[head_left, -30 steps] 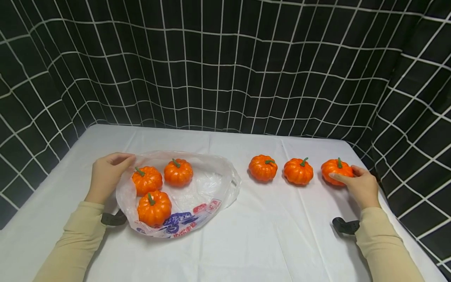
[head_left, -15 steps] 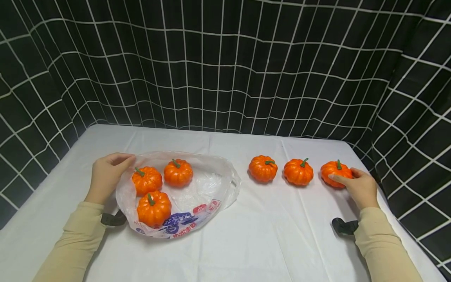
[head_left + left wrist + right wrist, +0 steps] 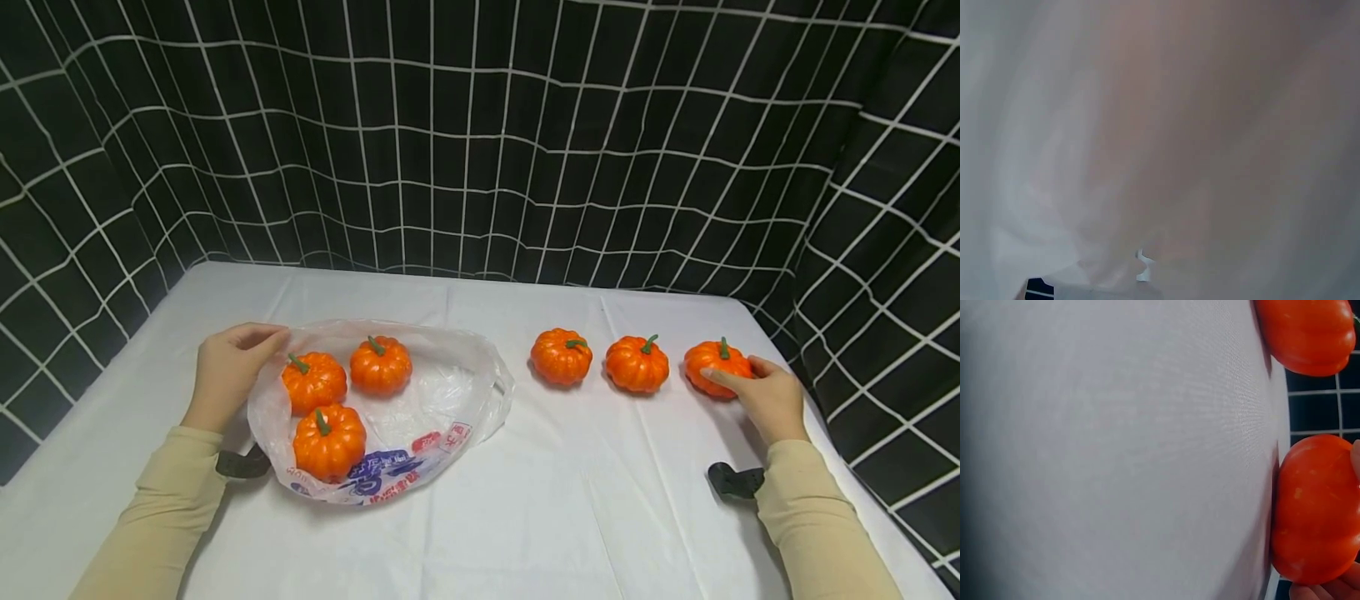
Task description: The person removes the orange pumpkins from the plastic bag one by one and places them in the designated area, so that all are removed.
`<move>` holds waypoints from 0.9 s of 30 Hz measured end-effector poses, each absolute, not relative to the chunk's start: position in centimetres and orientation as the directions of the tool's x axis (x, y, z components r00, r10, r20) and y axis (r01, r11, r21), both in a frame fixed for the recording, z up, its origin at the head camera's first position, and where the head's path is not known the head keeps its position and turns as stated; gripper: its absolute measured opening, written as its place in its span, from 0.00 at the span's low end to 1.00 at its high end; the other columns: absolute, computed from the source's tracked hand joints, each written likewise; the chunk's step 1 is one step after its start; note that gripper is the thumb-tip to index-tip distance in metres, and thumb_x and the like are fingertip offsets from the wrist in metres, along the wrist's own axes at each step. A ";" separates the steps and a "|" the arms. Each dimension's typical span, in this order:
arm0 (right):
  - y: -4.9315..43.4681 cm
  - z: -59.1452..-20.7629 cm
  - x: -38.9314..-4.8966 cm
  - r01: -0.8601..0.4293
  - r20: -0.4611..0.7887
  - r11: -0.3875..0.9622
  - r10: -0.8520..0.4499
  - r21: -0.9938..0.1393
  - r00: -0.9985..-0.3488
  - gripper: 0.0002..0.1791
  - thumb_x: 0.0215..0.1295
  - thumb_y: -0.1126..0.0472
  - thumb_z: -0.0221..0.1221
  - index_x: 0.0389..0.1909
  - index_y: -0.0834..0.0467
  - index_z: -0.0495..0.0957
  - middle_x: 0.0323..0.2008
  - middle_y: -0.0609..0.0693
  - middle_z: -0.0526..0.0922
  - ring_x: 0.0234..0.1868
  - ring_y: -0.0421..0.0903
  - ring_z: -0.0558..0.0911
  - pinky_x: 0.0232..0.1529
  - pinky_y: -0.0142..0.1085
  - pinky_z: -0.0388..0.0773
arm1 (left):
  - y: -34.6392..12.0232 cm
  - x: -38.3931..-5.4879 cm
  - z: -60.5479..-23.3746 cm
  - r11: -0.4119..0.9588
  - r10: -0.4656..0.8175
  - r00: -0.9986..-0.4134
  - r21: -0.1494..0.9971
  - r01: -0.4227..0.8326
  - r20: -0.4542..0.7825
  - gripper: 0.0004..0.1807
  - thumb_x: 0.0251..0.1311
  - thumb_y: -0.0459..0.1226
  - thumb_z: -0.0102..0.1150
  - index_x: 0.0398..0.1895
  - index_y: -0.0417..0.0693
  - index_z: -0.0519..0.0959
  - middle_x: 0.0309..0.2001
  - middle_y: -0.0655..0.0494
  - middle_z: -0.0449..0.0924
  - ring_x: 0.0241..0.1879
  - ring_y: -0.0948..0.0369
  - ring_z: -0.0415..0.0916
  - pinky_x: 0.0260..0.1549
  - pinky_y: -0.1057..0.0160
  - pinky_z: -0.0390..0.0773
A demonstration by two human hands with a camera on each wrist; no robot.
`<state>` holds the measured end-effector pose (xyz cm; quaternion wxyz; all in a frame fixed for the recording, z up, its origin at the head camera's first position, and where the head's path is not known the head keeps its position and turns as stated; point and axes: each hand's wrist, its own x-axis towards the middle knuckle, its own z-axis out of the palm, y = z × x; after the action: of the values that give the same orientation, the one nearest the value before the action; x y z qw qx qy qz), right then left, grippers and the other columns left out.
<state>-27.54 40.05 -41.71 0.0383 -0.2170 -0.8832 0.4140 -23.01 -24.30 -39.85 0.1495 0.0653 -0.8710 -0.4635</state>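
My left hand (image 3: 231, 371) pinches the left rim of a thin white plastic bag (image 3: 457, 383) that lies spread open on the table. Inside the bag's left half sit three small orange pumpkins (image 3: 330, 443) with green stems. At the far right of a row, my right hand (image 3: 772, 396) grips another pumpkin (image 3: 712, 365), thumb on the near side and fingers round its right. The right wrist view shows that pumpkin (image 3: 1313, 509) close up, with fingertips at its edges. Blurred bag plastic (image 3: 1147, 125) fills the left wrist view.
Two more pumpkins stand between the bag and my right hand, a middle one (image 3: 637, 365) and a left one (image 3: 561, 357). White cloth covers the table (image 3: 525, 517). A black curtain with a white grid (image 3: 480, 150) rises behind and along both sides.
Almost nothing differs. My right hand stays at the rightmost pumpkin with only a slight shift, and my left hand keeps its place on the bag rim.
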 end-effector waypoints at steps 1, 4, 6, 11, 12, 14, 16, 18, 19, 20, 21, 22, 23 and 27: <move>40.0 -41.7 -27.5 0.350 -0.111 0.563 0.415 -0.748 -0.903 0.52 0.65 0.39 0.60 0.76 0.67 0.49 0.75 0.68 0.54 0.76 0.66 0.54 0.75 0.57 0.55 | -24.3 -23.0 -39.8 0.566 -0.253 -0.946 0.824 0.025 0.203 0.26 0.69 0.52 0.56 0.51 0.37 0.83 0.52 0.38 0.84 0.56 0.46 0.77 0.62 0.45 0.75; 39.9 -41.6 -27.4 0.347 -0.109 0.563 0.412 -0.750 -0.905 0.52 0.64 0.39 0.60 0.76 0.68 0.49 0.75 0.69 0.53 0.77 0.66 0.54 0.75 0.57 0.54 | -24.3 -23.1 -39.9 0.576 -0.254 -0.945 0.817 0.024 0.207 0.25 0.69 0.51 0.56 0.50 0.38 0.83 0.51 0.39 0.84 0.55 0.47 0.78 0.61 0.46 0.75; 39.9 -41.6 -27.4 0.345 -0.108 0.565 0.410 -0.749 -0.905 0.53 0.64 0.39 0.60 0.76 0.68 0.49 0.75 0.69 0.53 0.77 0.66 0.54 0.76 0.57 0.53 | -24.4 -23.2 -39.9 0.577 -0.253 -0.945 0.817 0.023 0.205 0.25 0.69 0.52 0.56 0.51 0.38 0.83 0.52 0.39 0.84 0.55 0.47 0.78 0.61 0.46 0.75; 40.1 -41.6 -27.4 0.342 -0.110 0.565 0.404 -0.750 -0.908 0.53 0.64 0.39 0.60 0.76 0.69 0.48 0.75 0.69 0.53 0.77 0.66 0.53 0.76 0.57 0.53 | -24.4 -23.1 -40.0 0.571 -0.250 -0.947 0.821 0.025 0.203 0.26 0.68 0.52 0.56 0.51 0.37 0.83 0.52 0.38 0.84 0.56 0.46 0.77 0.62 0.44 0.75; 40.1 -41.6 -27.4 0.343 -0.112 0.564 0.404 -0.751 -0.908 0.53 0.65 0.39 0.60 0.76 0.68 0.48 0.75 0.69 0.53 0.77 0.66 0.53 0.76 0.57 0.53 | -24.4 -23.1 -40.0 0.570 -0.249 -0.947 0.821 0.025 0.202 0.26 0.68 0.52 0.56 0.51 0.37 0.83 0.52 0.38 0.84 0.56 0.46 0.77 0.62 0.44 0.75; 40.2 -41.7 -27.5 0.346 -0.114 0.563 0.405 -0.751 -0.907 0.53 0.65 0.39 0.60 0.76 0.68 0.48 0.75 0.69 0.53 0.77 0.66 0.53 0.76 0.57 0.53 | -24.4 -23.1 -40.0 0.568 -0.249 -0.947 0.822 0.027 0.203 0.26 0.68 0.52 0.56 0.51 0.37 0.83 0.52 0.38 0.84 0.56 0.46 0.77 0.62 0.44 0.74; 40.2 -41.7 -27.5 0.349 -0.117 0.563 0.406 -0.749 -0.906 0.53 0.65 0.39 0.60 0.76 0.68 0.48 0.76 0.69 0.53 0.77 0.66 0.53 0.76 0.57 0.53 | -24.4 -23.1 -40.0 0.566 -0.248 -0.947 0.824 0.028 0.203 0.26 0.68 0.53 0.56 0.51 0.37 0.82 0.52 0.38 0.84 0.56 0.46 0.77 0.62 0.44 0.74; 40.2 -41.7 -27.5 0.348 -0.117 0.562 0.405 -0.750 -0.907 0.53 0.65 0.39 0.60 0.76 0.68 0.48 0.76 0.68 0.52 0.77 0.66 0.53 0.76 0.57 0.53 | -24.4 -23.0 -40.0 0.564 -0.248 -0.947 0.825 0.029 0.203 0.27 0.68 0.53 0.56 0.51 0.37 0.82 0.52 0.37 0.84 0.56 0.45 0.77 0.62 0.43 0.74; 40.3 -41.7 -27.5 0.347 -0.117 0.562 0.404 -0.751 -0.907 0.53 0.65 0.39 0.60 0.76 0.67 0.47 0.76 0.68 0.52 0.77 0.66 0.53 0.76 0.57 0.53 | -24.4 -23.0 -40.0 0.563 -0.248 -0.947 0.826 0.029 0.203 0.27 0.68 0.53 0.56 0.51 0.37 0.82 0.52 0.37 0.84 0.56 0.45 0.76 0.62 0.43 0.74; 40.3 -41.7 -27.5 0.346 -0.117 0.562 0.402 -0.752 -0.908 0.53 0.65 0.39 0.60 0.76 0.67 0.47 0.76 0.68 0.52 0.77 0.66 0.52 0.76 0.58 0.53 | -24.4 -23.0 -40.0 0.562 -0.249 -0.947 0.826 0.028 0.202 0.27 0.68 0.53 0.56 0.51 0.37 0.82 0.52 0.37 0.83 0.56 0.45 0.76 0.62 0.42 0.74; 40.3 -41.7 -27.5 0.344 -0.116 0.563 0.400 -0.752 -0.909 0.53 0.65 0.39 0.59 0.76 0.67 0.47 0.76 0.68 0.52 0.77 0.66 0.52 0.76 0.58 0.52 | -24.4 -23.0 -40.0 0.561 -0.250 -0.947 0.827 0.027 0.200 0.27 0.68 0.53 0.56 0.51 0.37 0.82 0.52 0.37 0.83 0.56 0.45 0.76 0.62 0.42 0.74; 40.3 -41.7 -27.4 0.343 -0.117 0.561 0.399 -0.754 -0.910 0.53 0.65 0.39 0.59 0.76 0.67 0.47 0.76 0.68 0.51 0.77 0.66 0.52 0.76 0.58 0.53 | -24.4 -23.0 -40.0 0.560 -0.250 -0.948 0.828 0.025 0.197 0.27 0.68 0.53 0.56 0.51 0.37 0.82 0.52 0.37 0.83 0.56 0.45 0.76 0.63 0.42 0.74; 40.3 -41.7 -27.4 0.343 -0.118 0.559 0.398 -0.755 -0.910 0.53 0.65 0.39 0.59 0.76 0.67 0.47 0.76 0.68 0.51 0.77 0.66 0.52 0.76 0.58 0.53 | -24.4 -23.0 -40.0 0.559 -0.251 -0.948 0.829 0.023 0.196 0.27 0.68 0.53 0.56 0.51 0.37 0.82 0.52 0.37 0.83 0.56 0.45 0.76 0.63 0.42 0.74; 40.3 -41.7 -27.4 0.350 -0.123 0.563 0.401 -0.749 -0.908 0.53 0.65 0.38 0.59 0.76 0.66 0.47 0.76 0.68 0.52 0.77 0.66 0.54 0.75 0.57 0.54 | -24.4 -23.1 -40.0 0.558 -0.251 -0.948 0.829 0.021 0.193 0.27 0.68 0.54 0.56 0.51 0.37 0.82 0.52 0.37 0.83 0.57 0.45 0.76 0.62 0.43 0.74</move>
<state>-27.45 40.31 -41.66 0.0306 -0.2125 -0.8835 0.4162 -23.06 -24.41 -40.03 0.1464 0.0662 -0.8705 -0.4653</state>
